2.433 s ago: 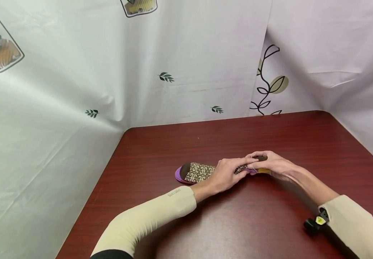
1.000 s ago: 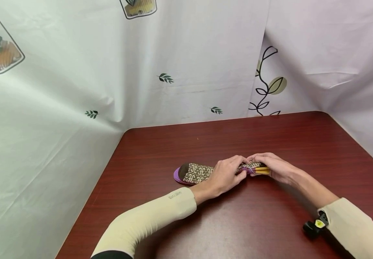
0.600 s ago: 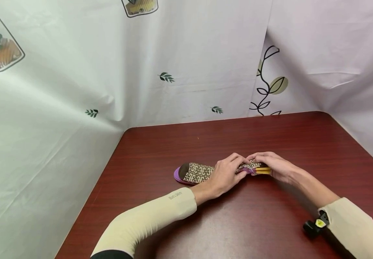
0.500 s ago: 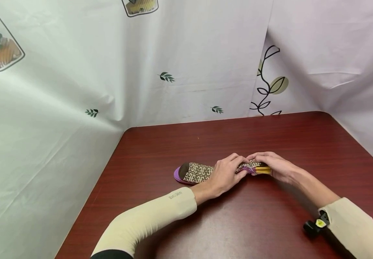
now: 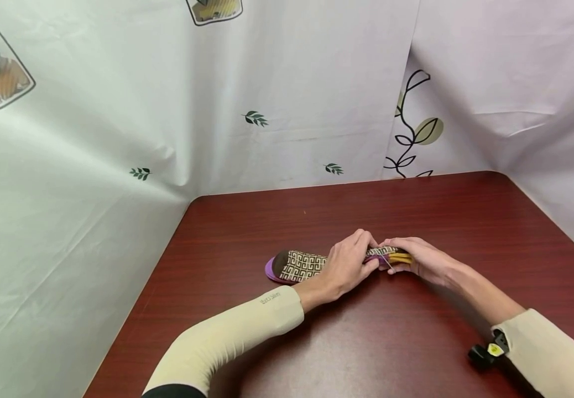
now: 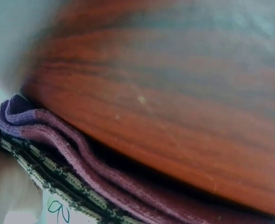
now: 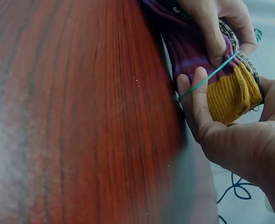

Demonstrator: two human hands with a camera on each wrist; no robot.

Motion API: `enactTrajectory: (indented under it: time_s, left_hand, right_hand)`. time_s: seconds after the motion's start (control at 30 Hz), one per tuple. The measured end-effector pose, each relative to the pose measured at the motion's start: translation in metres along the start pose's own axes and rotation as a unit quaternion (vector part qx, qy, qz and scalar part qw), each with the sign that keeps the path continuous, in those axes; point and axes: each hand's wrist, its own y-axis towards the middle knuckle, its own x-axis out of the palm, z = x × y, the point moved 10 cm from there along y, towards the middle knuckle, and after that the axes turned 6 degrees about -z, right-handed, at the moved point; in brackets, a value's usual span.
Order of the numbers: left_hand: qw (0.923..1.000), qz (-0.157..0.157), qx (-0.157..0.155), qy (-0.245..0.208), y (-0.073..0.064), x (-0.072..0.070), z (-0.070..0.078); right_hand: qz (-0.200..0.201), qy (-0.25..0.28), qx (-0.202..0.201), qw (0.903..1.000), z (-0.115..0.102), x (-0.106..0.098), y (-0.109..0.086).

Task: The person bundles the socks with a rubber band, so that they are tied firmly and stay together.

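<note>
Layered socks lie on the table. The upper sock (image 5: pixel 304 266) is brown with a cream key pattern, and a purple sock (image 5: pixel 270 269) shows beneath it. My left hand (image 5: pixel 346 265) grips the stack near its middle. At the cuff end, my right hand (image 5: pixel 428 262) curls round the yellow ribbed cuffs (image 7: pixel 228 98). A thin green rubber band (image 7: pixel 212 75) stretches slantwise across the socks to my right fingertips. In the left wrist view the purple layers (image 6: pixel 76 154) lie against the patterned ones, with the left hand mostly out of sight.
The dark red wooden table (image 5: pixel 247 221) extends round the socks. White printed cloth (image 5: pixel 292 83) hangs behind it and along both sides. A small black camera (image 5: pixel 483 354) sits at the right cuff.
My right hand's fingers have uncovered more of the yellow cuffs and pulled the rubber band outward toward the near side. The left fingers have lifted slightly; the socks have barely shifted.
</note>
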Motion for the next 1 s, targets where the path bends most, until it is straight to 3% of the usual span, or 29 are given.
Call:
enactTrajectory:
  time_s: [0.27, 0.5, 1.0]
  left_hand:
    - [0.9997, 0.024, -0.006, -0.002, 0.001, -0.007, -0.006]
    - [0.9991, 0.037, -0.018, -0.007, 0.003, -0.011, -0.012]
    - [0.9972, 0.061, -0.041, -0.016, 0.006, -0.017, -0.022]
  right_hand:
    - [-0.022, 0.004, 0.017, 0.9996, 0.005, 0.005, -0.001]
    - [-0.005, -0.013, 0.024, 0.9996, 0.007, 0.002, -0.009]
    - [-0.009, -0.01, 0.011, 0.9999, 0.019, 0.005, -0.018]
